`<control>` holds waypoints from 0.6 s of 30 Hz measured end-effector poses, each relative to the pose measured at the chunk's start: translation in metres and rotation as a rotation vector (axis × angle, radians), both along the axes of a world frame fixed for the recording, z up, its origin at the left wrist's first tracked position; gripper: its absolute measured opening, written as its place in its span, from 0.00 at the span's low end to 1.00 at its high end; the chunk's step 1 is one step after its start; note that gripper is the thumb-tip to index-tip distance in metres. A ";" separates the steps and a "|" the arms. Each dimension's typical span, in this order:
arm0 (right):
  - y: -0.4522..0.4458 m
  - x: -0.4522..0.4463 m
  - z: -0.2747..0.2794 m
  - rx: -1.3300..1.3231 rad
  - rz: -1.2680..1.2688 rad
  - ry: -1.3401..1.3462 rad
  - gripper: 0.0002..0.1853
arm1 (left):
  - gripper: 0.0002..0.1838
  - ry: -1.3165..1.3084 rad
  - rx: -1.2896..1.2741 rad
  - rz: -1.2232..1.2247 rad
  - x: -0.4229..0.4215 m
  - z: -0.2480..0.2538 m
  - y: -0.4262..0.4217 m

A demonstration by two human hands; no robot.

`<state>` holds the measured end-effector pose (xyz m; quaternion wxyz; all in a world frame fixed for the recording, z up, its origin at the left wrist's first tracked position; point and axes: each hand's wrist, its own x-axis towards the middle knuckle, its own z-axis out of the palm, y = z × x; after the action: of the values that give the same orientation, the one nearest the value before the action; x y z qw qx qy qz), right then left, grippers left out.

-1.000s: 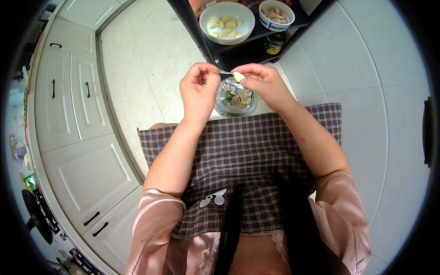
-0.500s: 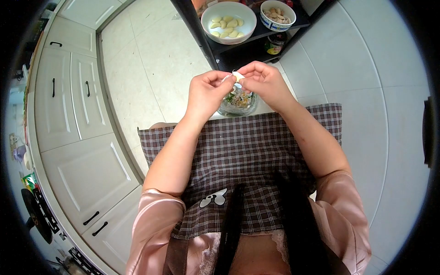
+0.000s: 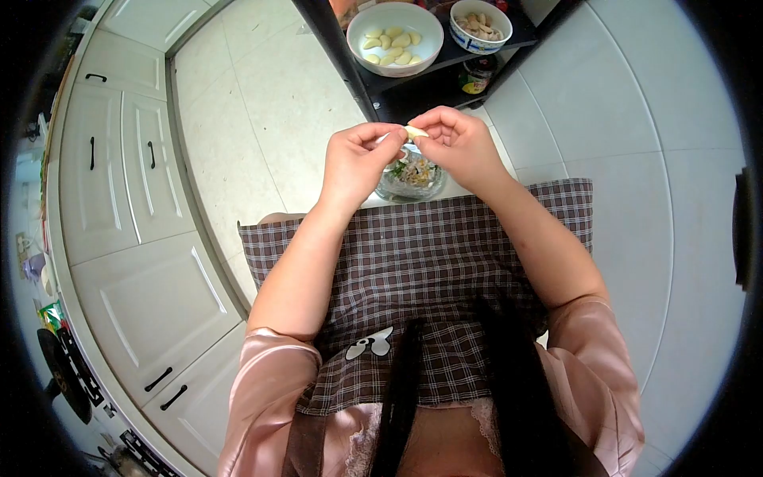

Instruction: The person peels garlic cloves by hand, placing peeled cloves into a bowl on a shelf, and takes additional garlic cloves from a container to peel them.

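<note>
Above the clear container [image 3: 409, 193], the right hand [image 3: 461, 151] and left hand [image 3: 355, 161] pinch opposite ends of the pale clove [image 3: 416, 132], which looks light, firm and slippery, best held near its ends.

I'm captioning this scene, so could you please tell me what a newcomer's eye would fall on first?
Probably the left hand and right hand, meeting at a pale clove in the upper middle. Just below sits a glass container of scraps. Beyond, on a dark shelf, stands a whitish bowl of similar cloves.
</note>
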<state>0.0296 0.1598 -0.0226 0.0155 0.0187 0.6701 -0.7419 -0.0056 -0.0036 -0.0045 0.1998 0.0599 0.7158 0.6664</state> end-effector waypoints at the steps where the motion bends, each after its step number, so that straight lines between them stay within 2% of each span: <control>1: 0.000 0.000 0.000 0.000 0.001 0.000 0.07 | 0.10 -0.002 0.027 0.016 0.000 -0.001 0.000; 3: -0.001 0.001 0.001 0.221 -0.052 0.145 0.07 | 0.09 0.016 0.017 0.021 0.000 -0.005 0.000; 7: -0.002 0.002 0.005 0.341 -0.081 0.222 0.07 | 0.08 0.097 -0.077 0.007 -0.001 -0.006 -0.001; 10: -0.003 0.002 0.007 0.237 -0.046 0.162 0.08 | 0.08 0.076 -0.076 0.033 -0.001 -0.006 -0.002; 12: -0.003 0.001 0.004 -0.010 0.007 0.003 0.10 | 0.08 0.045 -0.065 0.037 -0.001 -0.004 -0.001; 18: -0.001 -0.001 0.003 -0.166 0.025 -0.127 0.12 | 0.08 0.054 0.002 0.038 0.002 -0.004 0.004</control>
<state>0.0285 0.1586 -0.0199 0.0689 0.0561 0.6042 -0.7919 -0.0039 0.0004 -0.0084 0.1676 0.0646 0.7212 0.6690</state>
